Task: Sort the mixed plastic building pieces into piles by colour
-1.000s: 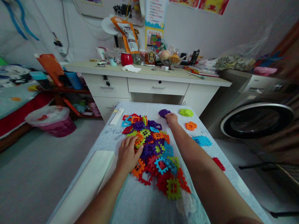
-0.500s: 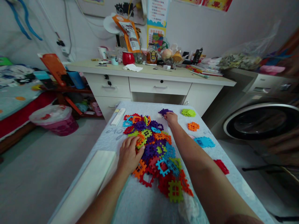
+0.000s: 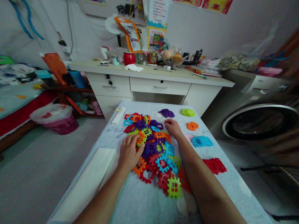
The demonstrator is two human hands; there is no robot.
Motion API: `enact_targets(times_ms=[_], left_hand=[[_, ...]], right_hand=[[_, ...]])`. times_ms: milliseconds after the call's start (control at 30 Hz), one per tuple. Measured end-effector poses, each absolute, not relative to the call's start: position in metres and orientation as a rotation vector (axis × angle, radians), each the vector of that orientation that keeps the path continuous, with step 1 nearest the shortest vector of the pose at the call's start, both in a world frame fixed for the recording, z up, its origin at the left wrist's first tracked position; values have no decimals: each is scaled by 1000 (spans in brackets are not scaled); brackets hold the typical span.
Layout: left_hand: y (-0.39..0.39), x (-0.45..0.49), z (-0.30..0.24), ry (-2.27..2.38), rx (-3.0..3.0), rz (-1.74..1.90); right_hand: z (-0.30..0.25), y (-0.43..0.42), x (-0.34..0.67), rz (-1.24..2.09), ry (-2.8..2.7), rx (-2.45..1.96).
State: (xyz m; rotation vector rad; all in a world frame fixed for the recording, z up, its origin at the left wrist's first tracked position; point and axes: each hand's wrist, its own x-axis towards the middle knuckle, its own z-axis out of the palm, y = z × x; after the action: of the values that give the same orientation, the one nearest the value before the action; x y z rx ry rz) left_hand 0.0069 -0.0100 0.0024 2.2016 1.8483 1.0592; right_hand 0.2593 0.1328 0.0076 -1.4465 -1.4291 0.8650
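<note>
a left hand point(image 3: 130, 151) is resting on a jumbled pile of plastic pieces point(image 3: 149, 149); a right hand point(image 3: 174, 127) is sitting just short of a purple stack point(image 3: 166, 113).
the right forearm point(image 3: 201, 168) is hiding part of the pile's right side and the edge of a red stack point(image 3: 215, 165); the left fingers are curving over pieces, the right ones curling loosely, any grip impossible to tell; blue point(image 3: 202, 141), orange point(image 3: 192, 126) and green stacks point(image 3: 187, 112) are lying farther along; beyond, a desk point(image 3: 160, 85) is standing, and the picture's edge is cropping a washing machine point(image 3: 252, 90).

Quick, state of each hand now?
Left hand: on the pile of pieces; grip cannot be told.
Right hand: loosely curled, nothing visibly held.
</note>
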Motion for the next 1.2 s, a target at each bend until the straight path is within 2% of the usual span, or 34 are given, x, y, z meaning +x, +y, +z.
enact_targets(times_ms=[167, 333, 867, 1200], left_hand=[[-10, 7, 2, 1847, 2211, 1080], [-10, 8, 3, 1848, 2212, 1079], [-11, 8, 3, 1849, 2191, 1078], [-11, 8, 5, 1843, 2183, 1081]], right_hand=[[4, 127, 260, 661, -1888, -1487], [4, 126, 260, 575, -2003, -1482], [-1, 127, 262, 591, -1905, -1385], [-4, 141, 268, 440, -1475, -1546]])
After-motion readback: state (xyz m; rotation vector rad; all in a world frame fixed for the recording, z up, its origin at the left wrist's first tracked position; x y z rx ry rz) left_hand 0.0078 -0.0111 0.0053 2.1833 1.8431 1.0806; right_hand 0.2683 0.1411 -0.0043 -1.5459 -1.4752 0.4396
